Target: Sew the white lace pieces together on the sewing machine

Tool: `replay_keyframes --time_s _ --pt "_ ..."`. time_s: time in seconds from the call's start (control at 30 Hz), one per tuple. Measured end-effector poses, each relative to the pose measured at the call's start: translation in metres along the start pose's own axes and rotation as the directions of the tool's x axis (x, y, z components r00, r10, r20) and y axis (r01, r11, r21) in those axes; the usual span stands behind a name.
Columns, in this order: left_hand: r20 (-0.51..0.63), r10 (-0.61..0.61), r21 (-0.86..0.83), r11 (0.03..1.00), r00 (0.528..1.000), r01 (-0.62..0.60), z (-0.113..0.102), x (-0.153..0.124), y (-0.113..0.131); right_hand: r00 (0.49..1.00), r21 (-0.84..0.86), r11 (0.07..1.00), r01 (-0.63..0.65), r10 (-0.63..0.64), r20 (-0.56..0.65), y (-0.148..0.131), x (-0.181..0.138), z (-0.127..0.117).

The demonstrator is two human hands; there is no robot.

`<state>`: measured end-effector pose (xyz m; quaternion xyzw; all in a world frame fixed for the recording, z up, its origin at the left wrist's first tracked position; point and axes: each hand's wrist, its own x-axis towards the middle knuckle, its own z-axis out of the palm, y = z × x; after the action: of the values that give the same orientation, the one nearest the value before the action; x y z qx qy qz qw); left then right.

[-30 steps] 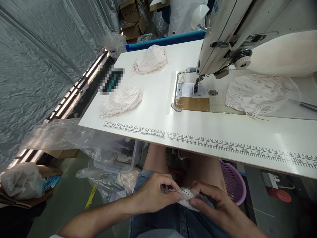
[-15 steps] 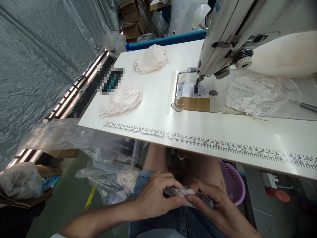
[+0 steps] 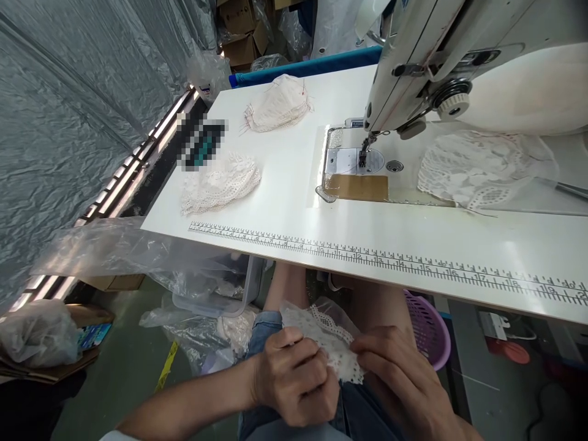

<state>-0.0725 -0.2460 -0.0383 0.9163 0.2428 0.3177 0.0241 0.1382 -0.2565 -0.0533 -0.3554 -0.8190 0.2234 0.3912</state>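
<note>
A small piece of white lace fabric (image 3: 327, 339) is held over my lap, below the table's front edge. My left hand (image 3: 294, 383) is curled into a fist on its left part. My right hand (image 3: 399, 383) pinches its right edge with fingers pressed together. The lace stands up between the two hands, partly unfolded. My denim-clad legs lie under it.
A white sewing table (image 3: 285, 184) with a printed ruler (image 3: 367, 258) bears a sewing machine (image 3: 459, 67), its needle (image 3: 362, 156), two lace stacks (image 3: 220, 184) (image 3: 278, 107) and more lace (image 3: 478, 171) at right. Clear plastic bags (image 3: 138, 251), a bin (image 3: 220, 288) and a purple basket (image 3: 425, 327) sit below.
The lace piece, earlier bunched low between my fingers, is now lifted and spread upward. My left hand has closed into a fist around it, and the view shifted slightly.
</note>
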Motion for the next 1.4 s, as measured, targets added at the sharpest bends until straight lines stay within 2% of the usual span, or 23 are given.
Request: replay_keyframes --time_s 0.07,0.17,0.23,0.33,0.4,0.43,0.5,0.57,0.6,0.63,0.67,0.77,0.83,0.87,0.93,1.0,1.03,1.07,1.13,1.2,1.27,1.33,1.4 --pt "0.169 -0.019 -0.105 0.994 0.985 0.037 0.002 -0.002 0.000 1.000 -0.010 1.000 0.021 -0.021 -0.006 0.001 -0.002 0.000" --pt "0.377 -0.093 -0.273 0.940 0.922 0.206 0.003 -0.003 0.000 0.999 -0.026 0.998 0.049 -0.049 0.004 0.004 -0.005 0.000" --pt "0.374 -0.123 -0.285 0.928 0.919 0.240 0.003 -0.003 0.001 0.998 -0.045 0.997 0.064 -0.063 0.026 0.004 -0.007 0.000" --pt "0.281 -0.155 -0.232 0.946 0.947 0.224 0.001 0.000 0.003 0.999 -0.058 0.998 0.035 -0.033 0.039 0.003 -0.006 0.000" --pt "0.251 -0.296 -0.234 0.905 0.922 0.354 -0.001 0.007 0.002 0.997 0.020 0.998 -0.062 0.061 0.051 0.001 -0.002 0.000" --pt "0.275 -0.403 -0.267 0.840 0.873 0.472 -0.002 0.012 0.000 0.987 0.086 0.985 -0.147 0.140 0.078 0.000 0.002 0.000" --pt "0.411 -0.591 -0.360 0.594 0.694 0.719 -0.005 0.023 -0.006 0.916 0.213 0.899 -0.384 0.341 0.211 -0.001 0.011 -0.001" --pt "0.593 -0.621 -0.431 0.292 0.512 0.854 -0.008 0.032 -0.015 0.779 0.290 0.736 -0.611 0.496 0.383 0.000 0.020 -0.003" --pt "0.655 -0.596 -0.456 0.178 0.465 0.872 -0.010 0.035 -0.019 0.709 0.313 0.650 -0.692 0.535 0.459 0.000 0.024 -0.004" --pt "0.686 -0.569 -0.487 0.104 0.454 0.867 -0.011 0.038 -0.023 0.656 0.336 0.575 -0.746 0.551 0.515 0.000 0.027 -0.006" --pt "0.697 -0.545 -0.519 0.064 0.466 0.852 -0.013 0.039 -0.027 0.624 0.363 0.514 -0.777 0.553 0.553 0.000 0.031 -0.007" --pt "0.709 -0.521 -0.542 0.028 0.475 0.840 -0.024 0.044 -0.033 0.601 0.426 0.423 -0.799 0.538 0.592 -0.005 0.042 -0.012" --pt "0.731 -0.517 -0.501 0.035 0.445 0.865 -0.039 0.054 -0.038 0.616 0.447 0.424 -0.788 0.531 0.581 -0.010 0.053 -0.017" --pt "0.731 -0.513 -0.484 0.074 0.450 0.872 -0.050 0.062 -0.043 0.631 0.449 0.443 -0.776 0.529 0.568 -0.014 0.060 -0.019" --pt "0.704 -0.483 -0.467 0.237 0.521 0.852 -0.073 0.086 -0.057 0.679 0.433 0.524 -0.733 0.525 0.514 -0.017 0.079 -0.023" --pt "0.680 -0.402 -0.425 0.464 0.613 0.777 -0.090 0.118 -0.081 0.754 0.385 0.654 -0.651 0.503 0.421 -0.014 0.101 -0.026" --pt "0.679 -0.359 -0.391 0.562 0.641 0.729 -0.094 0.136 -0.096 0.798 0.323 0.737 -0.593 0.485 0.358 -0.009 0.113 -0.027" --pt "0.706 -0.312 -0.342 0.636 0.636 0.692 -0.094 0.154 -0.112 0.835 0.228 0.814 -0.535 0.468 0.289 0.000 0.124 -0.029" --pt "0.775 -0.243 -0.234 0.748 0.584 0.621 -0.081 0.187 -0.147 0.884 -0.015 0.895 -0.446 0.443 0.151 0.023 0.143 -0.035" --pt "0.793 -0.222 -0.200 0.784 0.567 0.587 -0.057 0.213 -0.179 0.896 -0.184 0.886 -0.426 0.442 0.051 0.050 0.153 -0.046" --pt "0.800 -0.207 -0.192 0.801 0.563 0.568 -0.030 0.228 -0.200 0.902 -0.252 0.873 -0.418 0.431 -0.003 0.072 0.154 -0.060" --pt "0.803 -0.183 -0.206 0.807 0.567 0.554 -0.010 0.234 -0.209 0.944 -0.307 0.897 -0.317 0.329 -0.014 0.088 0.151 -0.076" --pt "0.810 -0.155 -0.223 0.810 0.566 0.542 -0.001 0.235 -0.211 0.992 -0.366 0.924 -0.107 0.122 0.016 0.097 0.150 -0.087"
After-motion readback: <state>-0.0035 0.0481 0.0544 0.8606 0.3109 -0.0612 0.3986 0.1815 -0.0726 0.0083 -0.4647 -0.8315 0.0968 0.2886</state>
